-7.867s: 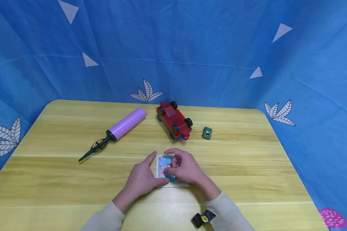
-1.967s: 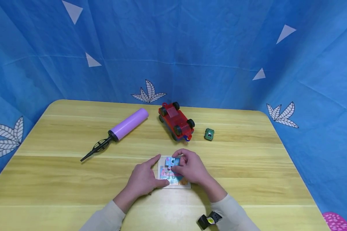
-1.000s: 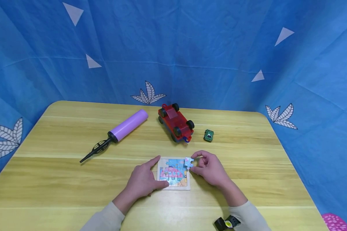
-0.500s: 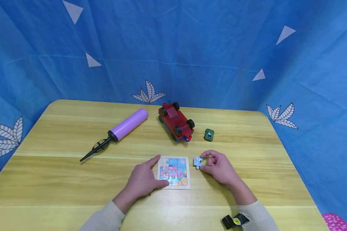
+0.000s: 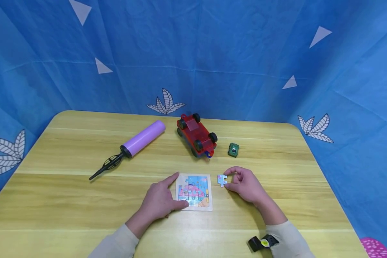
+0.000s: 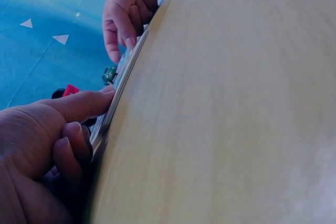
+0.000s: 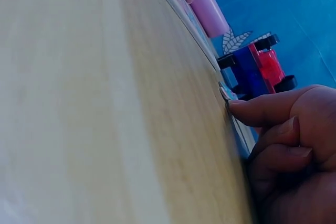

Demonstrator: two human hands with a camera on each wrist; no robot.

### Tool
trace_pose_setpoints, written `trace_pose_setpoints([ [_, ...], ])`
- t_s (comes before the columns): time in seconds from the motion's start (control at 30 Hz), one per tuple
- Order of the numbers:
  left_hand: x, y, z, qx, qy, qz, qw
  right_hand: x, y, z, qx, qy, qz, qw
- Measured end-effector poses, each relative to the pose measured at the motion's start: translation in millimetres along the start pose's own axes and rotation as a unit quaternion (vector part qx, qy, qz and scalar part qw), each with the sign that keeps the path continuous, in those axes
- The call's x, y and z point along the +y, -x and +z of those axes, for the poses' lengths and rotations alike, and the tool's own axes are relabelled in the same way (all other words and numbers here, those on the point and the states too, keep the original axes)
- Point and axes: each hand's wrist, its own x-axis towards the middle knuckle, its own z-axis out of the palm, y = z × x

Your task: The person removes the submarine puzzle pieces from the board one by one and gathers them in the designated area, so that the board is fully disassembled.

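Note:
A small square jigsaw puzzle [image 5: 193,192] in a pale wooden frame lies on the table, its picture pink and blue. At its upper left, a patch of bare pale board shows among the fitted pieces. The left hand [image 5: 159,200] rests on the frame's left side, index finger at the top corner and thumb laid over the lower edge. Just right of the frame, the right hand [image 5: 245,183] pinches a light-blue puzzle piece [image 5: 221,180] between thumb and index finger. In the right wrist view, this puzzle piece [image 7: 227,92] is low at the table, by the thumb tip.
Behind the puzzle, a red toy car [image 5: 197,135] lies wheels up. Right of it sits a small green toy car [image 5: 233,149]. A purple balloon pump [image 5: 144,138] with a black nozzle lies at the left. Blue cloth [image 5: 193,53] hangs behind the table.
The right hand has lifted a puzzle piece from the upper left of the puzzle and carried it right, past the frame, down beside it. The left hand has stayed at the frame.

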Motion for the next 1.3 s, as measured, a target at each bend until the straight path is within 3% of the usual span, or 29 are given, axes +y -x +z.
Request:
trace_pose_setpoints([
  [0.57, 1.8, 1.7, -0.1, 0.000, 0.000, -0.006, 1.0000, -3.7, -1.1, -0.1, 0.012, 0.009, 0.030, 0.9994],
  [0.93, 4.1, 2.7, -0.8, -0.004, -0.003, -0.011, 0.9999, -7.7, 1.5, 0.9, 0.017, -0.014, 0.042, 0.9989],
  [1.3, 2.9, 1.6, -0.6, -0.004, -0.013, -0.010, 0.9999, -14.6, 5.8, 18.2, 0.017, -0.048, 0.017, 0.9985],
])
